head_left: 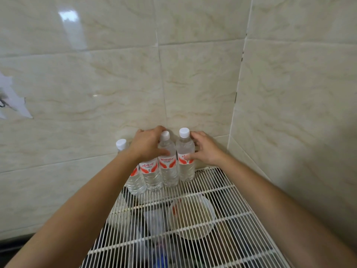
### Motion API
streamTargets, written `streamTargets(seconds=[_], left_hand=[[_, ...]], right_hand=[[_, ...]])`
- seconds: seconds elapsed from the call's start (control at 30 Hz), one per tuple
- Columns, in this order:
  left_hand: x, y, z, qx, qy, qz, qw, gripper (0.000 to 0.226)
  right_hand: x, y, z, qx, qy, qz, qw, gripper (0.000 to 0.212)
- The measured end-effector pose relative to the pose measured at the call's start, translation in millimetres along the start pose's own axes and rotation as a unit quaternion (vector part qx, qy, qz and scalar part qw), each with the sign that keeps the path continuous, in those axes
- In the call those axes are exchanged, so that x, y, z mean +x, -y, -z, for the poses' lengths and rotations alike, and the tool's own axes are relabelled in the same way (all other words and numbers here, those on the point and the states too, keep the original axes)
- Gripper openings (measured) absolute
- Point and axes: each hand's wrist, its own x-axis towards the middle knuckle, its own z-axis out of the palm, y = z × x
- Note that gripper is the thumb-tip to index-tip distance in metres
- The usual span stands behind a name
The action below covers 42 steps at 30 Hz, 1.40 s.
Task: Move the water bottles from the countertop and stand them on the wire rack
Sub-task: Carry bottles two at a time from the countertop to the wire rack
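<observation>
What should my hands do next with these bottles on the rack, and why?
Probably release and pull back. The left hand grips the third bottle from the left, the right hand the rightmost bottle, and all four already seem to stand upright on the wire rack.

Bright, even light; glare patch on the tiled wall (68, 16) upper left, soft shadow at right. Wide-angle bending at edges, things under the wire rack (218, 183) blurry.

Four Wahaha water bottles (152, 176) are standing in a row on the white wire rack (222, 190). The left hand (147, 145) is gripping the second-from-right bottle (168, 169), and the right hand (205, 150) is gripping the rightmost bottle (186, 169).
</observation>
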Motion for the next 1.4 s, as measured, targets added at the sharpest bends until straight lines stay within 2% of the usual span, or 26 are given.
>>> streamTargets(seconds=[0.13,0.47,0.6,0.67,0.77,1.07,1.17,1.23,1.3,1.4], left_hand=[[0,1,-2,0.008,-0.013,0.001,1.0,0.064],[-4,1,-3,0.022,-0.037,-0.018,0.999,0.066],[-10,-5,-1,0.043,-0.016,-0.003,0.999,0.07],[-13,-6,0,0.061,-0.01,0.007,0.998,0.066],[-16,-8,2,0.043,-0.01,0.031,0.999,0.047],[-16,-16,4,-0.04,-0.008,0.068,0.997,0.041],[-16,-20,5,-0.009,0.014,0.075,0.997,0.045],[-20,-22,7,0.042,0.035,0.064,0.996,0.053],[-30,-25,12,0.065,-0.001,0.048,0.997,0.061],[-61,-28,23,0.066,-0.147,0.04,0.986,0.061]], right_hand=[[-3,0,-3,-0.058,-0.001,0.008,0.998,0.096],[-22,0,-8,-0.069,0.003,0.005,0.998,0.087],[-32,1,-8,-0.045,0.007,-0.006,0.999,0.078],[-33,3,-7,-0.038,0.018,-0.003,0.999,0.077],[-35,5,-7,-0.022,0.025,-0.004,0.999,0.075],[-28,6,-11,-0.071,0.054,-0.039,0.995,0.09],[-26,5,-12,-0.045,0.064,-0.048,0.996,0.097],[-28,6,-11,-0.029,0.067,-0.065,0.995,0.112],[-32,9,-9,-0.019,0.035,-0.067,0.997,0.114],[-43,11,-4,-0.05,-0.073,-0.028,0.996,0.088]])
